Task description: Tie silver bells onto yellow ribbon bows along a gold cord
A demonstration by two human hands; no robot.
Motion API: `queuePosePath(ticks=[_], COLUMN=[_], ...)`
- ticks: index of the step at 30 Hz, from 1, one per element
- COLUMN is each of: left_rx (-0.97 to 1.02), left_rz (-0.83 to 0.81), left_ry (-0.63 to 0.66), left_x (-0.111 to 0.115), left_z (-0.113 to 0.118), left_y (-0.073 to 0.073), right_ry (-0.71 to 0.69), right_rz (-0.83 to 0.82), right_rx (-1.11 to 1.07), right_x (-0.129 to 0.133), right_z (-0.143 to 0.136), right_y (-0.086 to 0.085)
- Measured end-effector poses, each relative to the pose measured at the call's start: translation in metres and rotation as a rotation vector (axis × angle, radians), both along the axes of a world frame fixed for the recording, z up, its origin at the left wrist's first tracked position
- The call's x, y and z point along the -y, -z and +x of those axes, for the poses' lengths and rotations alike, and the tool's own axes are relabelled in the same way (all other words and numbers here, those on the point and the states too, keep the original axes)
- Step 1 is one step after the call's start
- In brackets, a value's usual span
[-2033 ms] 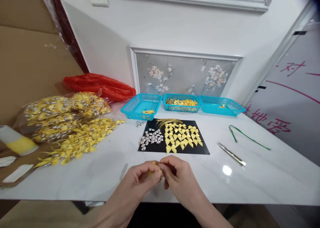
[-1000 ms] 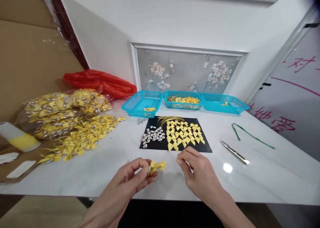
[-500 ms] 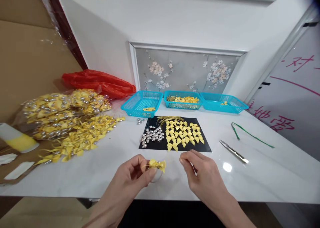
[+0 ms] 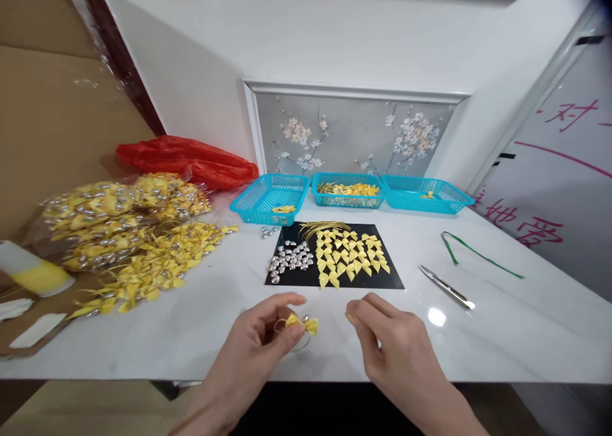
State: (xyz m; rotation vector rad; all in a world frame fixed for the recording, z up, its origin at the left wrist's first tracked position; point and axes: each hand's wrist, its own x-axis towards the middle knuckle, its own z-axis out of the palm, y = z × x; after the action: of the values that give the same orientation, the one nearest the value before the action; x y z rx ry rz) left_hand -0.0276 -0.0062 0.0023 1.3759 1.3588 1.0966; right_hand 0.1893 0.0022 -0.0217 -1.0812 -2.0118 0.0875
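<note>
My left hand (image 4: pixel 261 340) pinches a yellow ribbon bow (image 4: pixel 312 326) between thumb and fingers, its index finger raised above. A silver bead (image 4: pixel 305 319) sits at the bow's middle, and a thin cord loop hangs below it. To the right, apart from the bow, my right hand (image 4: pixel 394 340) is closed in a pinch; what its fingertips hold, if anything, is too fine to make out. Beyond both hands, a black mat (image 4: pixel 358 284) bears rows of yellow bows (image 4: pixel 351 255), a cluster of silver beads (image 4: pixel 291 257) and a bundle of gold cords (image 4: pixel 325 228).
Three blue baskets (image 4: pixel 270 214) line the wall, some yellow pieces inside. Tweezers (image 4: pixel 447 287) and a green ribbon (image 4: pixel 482 255) lie at right. Finished-looking yellow bows (image 4: pixel 148 270) are heaped at left, beside filled clear bags (image 4: pixel 95 210) and a red plastic bag (image 4: pixel 186 160).
The left index finger has lifted off the bow, and the bow has dropped slightly and turned in the grip. My right hand has shifted slightly down and right, still pinched.
</note>
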Motion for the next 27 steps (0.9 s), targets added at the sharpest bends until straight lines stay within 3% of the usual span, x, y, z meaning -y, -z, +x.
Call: queuePosePath(ticks=[4, 10, 13, 22, 27], left_rx=[-0.110, -0.249, -0.283, -0.300, -0.293], left_rz=[0.041, 0.104, 0.121, 0.086, 0.095], left_ry=[-0.012, -0.230, -0.290, -0.293, -0.297], left_x=[0.001, -0.004, -0.004, -0.012, -0.017], left_z=[0.003, 0.005, 0.003, -0.002, 0.000], left_y=[0.004, 0.014, 0.014, 0.007, 0.012], right_ry=[0.081, 0.224, 0.285, 0.351, 0.291], right_rz=[0.152, 0.234, 0.198, 0.034, -0.138], right_rx=[0.088, 0.192, 0.192, 0.216, 0.173], right_x=[0.000, -0.004, -0.010, -0.014, -0.019], right_z=[0.000, 0.003, 0.013, 0.046, 0.057], right_y=[0.001, 0.010, 0.016, 0.017, 0.020])
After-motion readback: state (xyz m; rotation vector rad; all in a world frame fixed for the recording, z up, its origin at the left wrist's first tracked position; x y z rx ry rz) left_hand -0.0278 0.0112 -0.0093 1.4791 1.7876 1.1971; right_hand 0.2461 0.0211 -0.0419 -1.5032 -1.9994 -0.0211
